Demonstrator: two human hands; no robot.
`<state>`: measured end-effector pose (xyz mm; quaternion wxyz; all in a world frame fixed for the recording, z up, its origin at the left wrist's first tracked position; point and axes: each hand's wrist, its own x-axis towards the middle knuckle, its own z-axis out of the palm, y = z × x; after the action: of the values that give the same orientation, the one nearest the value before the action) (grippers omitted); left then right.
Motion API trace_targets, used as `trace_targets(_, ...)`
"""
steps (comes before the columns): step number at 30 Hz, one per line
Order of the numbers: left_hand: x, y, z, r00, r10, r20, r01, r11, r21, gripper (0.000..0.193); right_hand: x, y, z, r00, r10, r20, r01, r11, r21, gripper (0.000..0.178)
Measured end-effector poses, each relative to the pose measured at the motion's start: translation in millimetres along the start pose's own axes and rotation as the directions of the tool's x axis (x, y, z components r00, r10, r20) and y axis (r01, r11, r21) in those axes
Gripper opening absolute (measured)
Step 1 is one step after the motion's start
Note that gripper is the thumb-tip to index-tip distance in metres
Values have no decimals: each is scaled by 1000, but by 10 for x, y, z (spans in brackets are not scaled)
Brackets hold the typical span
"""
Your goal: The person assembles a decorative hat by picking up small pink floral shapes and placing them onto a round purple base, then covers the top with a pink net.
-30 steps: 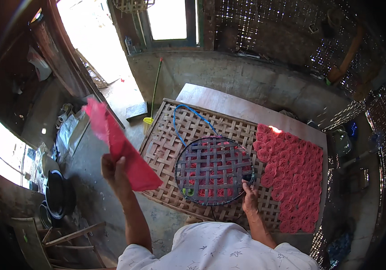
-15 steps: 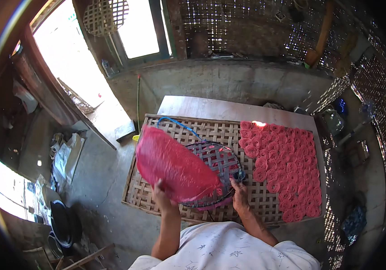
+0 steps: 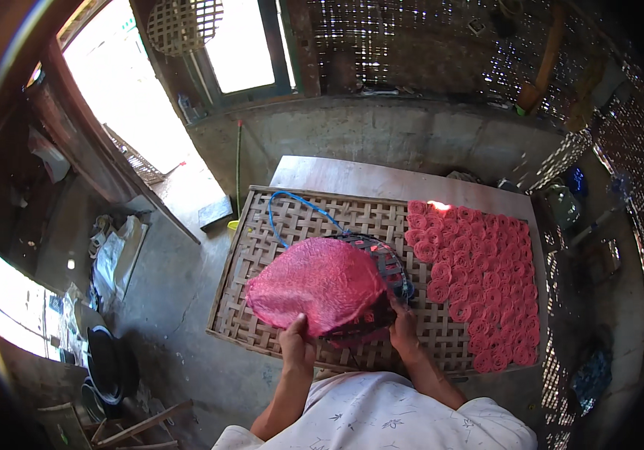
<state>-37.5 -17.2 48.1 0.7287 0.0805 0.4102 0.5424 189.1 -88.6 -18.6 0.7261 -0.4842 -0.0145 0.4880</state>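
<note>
My left hand pinches the near edge of a thin, crinkled pink sheet, thumb on top. The sheet billows over most of a round woven tray with a dark rim, and only the tray's far right part and a near strip show. At the tray's right edge my right hand is closed on the rim. Both lie above a rectangular bamboo lattice rack. Flat pink coiled rounds, set close together, cover the rack's right side.
A blue cord loops over the rack's far left. Under the rack's far edge lies a pale board. Black basins and wooden pieces stand on the floor at lower left. A doorway opens at far left.
The pink sheet has swung right and down over the round tray, hiding more of it. My left hand moved right with it. My right hand stays at the tray's rim.
</note>
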Motion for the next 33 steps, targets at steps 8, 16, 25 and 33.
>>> trace_targets(8, -428, 177, -265, 925, -361, 117, 29, 376, 926, 47, -226, -232, 294, 990, 30, -141, -39, 997, -62, 25)
trace_targets(16, -466, 24, 567, 368, -34, 929, -848, -423, 321, 56, -188, -280, 326, 993, 63, -97, -68, 996, -56, 26)
trace_targets(25, 108, 234, 796, 297, -62, 953, -866, -437, 242, 49, -137, -27, -118, 556, -502, 663, 700, -148, -699, 29)
trace_targets(33, 517, 1024, 1148, 399, 109, 910, -808, -428, 405, 29, -194, 168, -312, 590, -373, 716, 646, -313, -696, 33)
